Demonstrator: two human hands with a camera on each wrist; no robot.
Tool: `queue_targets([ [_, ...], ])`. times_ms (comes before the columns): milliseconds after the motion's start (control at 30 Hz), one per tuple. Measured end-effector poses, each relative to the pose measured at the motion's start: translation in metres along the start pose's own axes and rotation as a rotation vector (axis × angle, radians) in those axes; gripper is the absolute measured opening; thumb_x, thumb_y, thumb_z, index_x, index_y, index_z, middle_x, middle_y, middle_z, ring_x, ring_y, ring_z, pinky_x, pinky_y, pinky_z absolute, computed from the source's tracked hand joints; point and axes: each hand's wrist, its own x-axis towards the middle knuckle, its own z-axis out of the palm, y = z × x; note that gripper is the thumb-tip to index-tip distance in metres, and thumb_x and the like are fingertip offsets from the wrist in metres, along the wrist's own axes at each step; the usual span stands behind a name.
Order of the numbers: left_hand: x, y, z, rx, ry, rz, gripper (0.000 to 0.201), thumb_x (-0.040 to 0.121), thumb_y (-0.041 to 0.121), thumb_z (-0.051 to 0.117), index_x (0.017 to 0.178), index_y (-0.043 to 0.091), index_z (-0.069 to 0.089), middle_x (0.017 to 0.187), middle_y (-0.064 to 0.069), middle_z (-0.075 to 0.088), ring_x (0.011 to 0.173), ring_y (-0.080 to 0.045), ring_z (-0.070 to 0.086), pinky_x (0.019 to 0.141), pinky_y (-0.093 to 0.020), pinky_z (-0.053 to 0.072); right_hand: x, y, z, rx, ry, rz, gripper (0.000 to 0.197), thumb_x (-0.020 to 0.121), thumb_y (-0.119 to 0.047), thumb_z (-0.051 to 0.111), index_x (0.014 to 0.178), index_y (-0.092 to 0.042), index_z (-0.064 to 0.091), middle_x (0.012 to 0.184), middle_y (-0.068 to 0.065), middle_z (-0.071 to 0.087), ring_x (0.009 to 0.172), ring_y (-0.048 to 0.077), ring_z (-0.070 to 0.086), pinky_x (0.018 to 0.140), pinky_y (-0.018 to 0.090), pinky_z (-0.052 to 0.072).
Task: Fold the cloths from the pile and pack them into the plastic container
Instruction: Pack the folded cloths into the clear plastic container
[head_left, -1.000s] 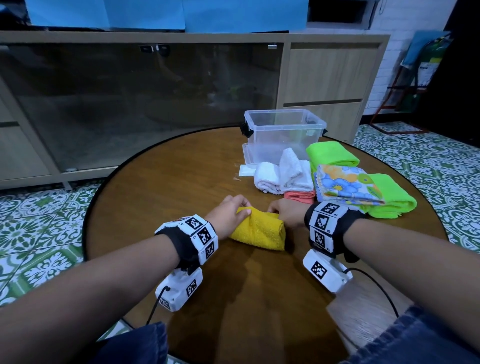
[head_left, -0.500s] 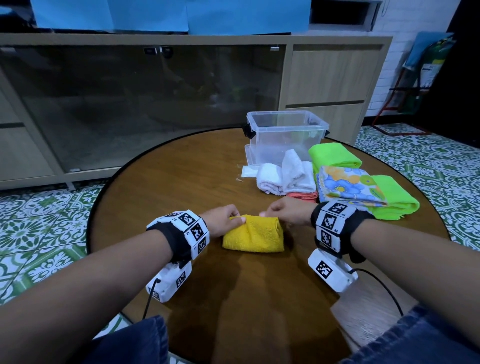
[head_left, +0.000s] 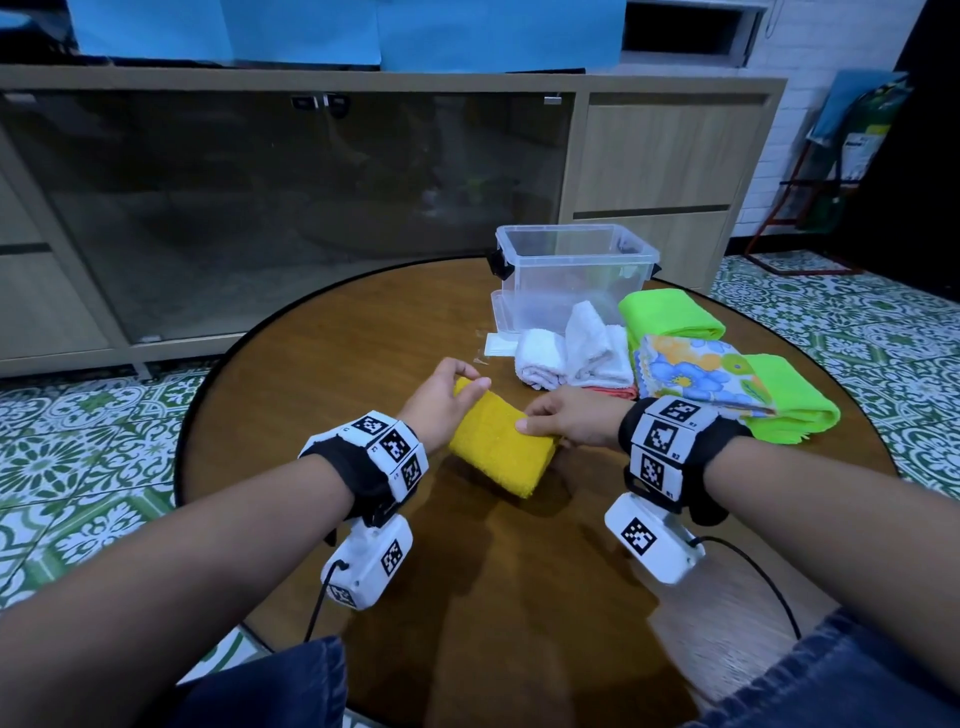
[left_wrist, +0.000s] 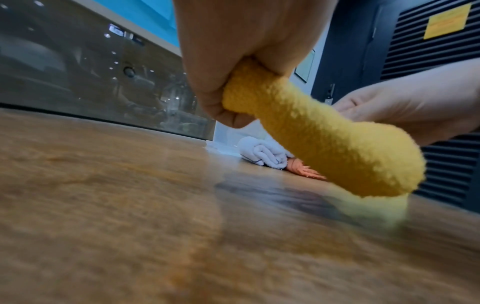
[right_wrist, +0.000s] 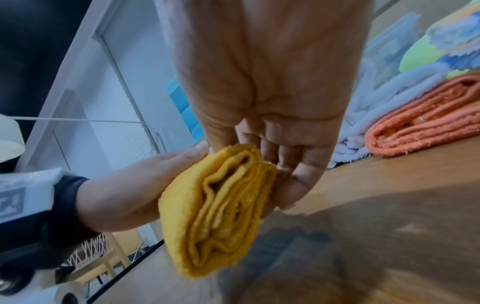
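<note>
A folded yellow cloth (head_left: 498, 447) is held between both hands, lifted off the round wooden table (head_left: 332, 353) and tilted. My left hand (head_left: 447, 395) grips its far left end (left_wrist: 246, 90). My right hand (head_left: 561, 423) pinches its right end, where the folded layers (right_wrist: 223, 207) show. Behind stands the clear plastic container (head_left: 574, 275), nothing visible in it. Beside it lies the pile: white cloths (head_left: 571, 353), an orange cloth (head_left: 613, 392), green cloths (head_left: 670, 317) and a flowered cloth (head_left: 696, 376).
A long cabinet with dark glass doors (head_left: 285, 208) runs behind the table. Patterned green floor tiles (head_left: 78, 426) surround it. A small clear wrapper (head_left: 493, 345) lies by the container. My knees in jeans (head_left: 270, 686) sit at the table's near edge.
Both hands have raised the yellow cloth off the table and turned it, its left end now farther away and higher.
</note>
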Motion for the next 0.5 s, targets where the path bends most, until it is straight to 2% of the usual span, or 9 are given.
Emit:
queue_targets([
  [67,0.000,-0.001,-0.003,0.013,-0.016,0.041,0.017,0.096,0.032,0.048,0.105,0.018,0.046,0.107,0.001,0.051,0.098,-0.014,0.047,0.079,-0.027,0.037,0.000,-0.001,0.002,0.067,-0.030,-0.008,0.024,0.094,-0.035,0.052,0.107,-0.016,0.059,0.087,0.008,0.052,0.077,0.021,0.047,0.066,0.026,0.037],
  [167,0.001,0.001,-0.009,-0.019,-0.046,0.097,0.016,0.093,0.030,0.053,0.105,0.020,0.047,0.108,0.005,0.050,0.104,-0.010,0.044,0.086,-0.026,0.037,0.000,-0.006,0.005,0.240,-0.070,-0.024,0.040,0.091,-0.041,0.056,0.112,-0.007,0.059,0.099,0.021,0.055,0.090,0.024,0.051,0.084,0.039,0.043],
  [200,0.002,0.003,-0.011,-0.039,-0.043,0.109,0.018,0.093,0.029,0.055,0.106,0.020,0.048,0.108,0.004,0.050,0.104,-0.010,0.045,0.085,-0.025,0.037,0.001,-0.007,0.007,0.248,-0.061,-0.037,0.048,0.089,-0.044,0.057,0.114,-0.003,0.059,0.104,0.023,0.058,0.093,0.025,0.054,0.091,0.043,0.044],
  [267,0.002,0.009,-0.011,-0.060,-0.026,0.122,0.023,0.092,0.031,0.055,0.111,0.019,0.049,0.109,0.004,0.051,0.104,-0.011,0.046,0.084,-0.023,0.037,0.004,-0.011,0.009,0.161,-0.012,-0.064,0.051,0.089,-0.043,0.057,0.117,0.000,0.057,0.113,0.018,0.062,0.101,0.028,0.060,0.098,0.043,0.044],
  [333,0.002,0.015,-0.010,-0.029,-0.029,0.120,0.031,0.094,0.034,0.051,0.120,0.017,0.047,0.113,0.004,0.051,0.109,-0.011,0.045,0.084,-0.022,0.035,0.006,-0.012,0.006,0.090,0.057,-0.065,0.047,0.091,-0.037,0.057,0.117,0.002,0.057,0.116,0.019,0.062,0.107,0.032,0.059,0.095,0.043,0.044],
  [400,0.001,0.016,-0.010,-0.005,-0.059,0.110,0.039,0.097,0.036,0.043,0.130,0.015,0.042,0.124,0.001,0.048,0.117,-0.012,0.044,0.087,-0.022,0.035,0.006,-0.009,0.000,0.078,0.143,-0.051,0.043,0.093,-0.033,0.055,0.115,0.004,0.058,0.113,0.017,0.062,0.104,0.031,0.059,0.089,0.037,0.046],
  [500,0.001,0.012,-0.013,0.070,-0.087,0.109,0.047,0.099,0.037,0.037,0.139,0.013,0.035,0.138,-0.005,0.044,0.123,-0.016,0.044,0.096,-0.024,0.036,0.000,-0.004,-0.014,0.190,0.289,-0.024,0.032,0.095,-0.026,0.053,0.117,-0.002,0.054,0.104,0.011,0.058,0.095,0.025,0.057,0.068,0.023,0.044],
])
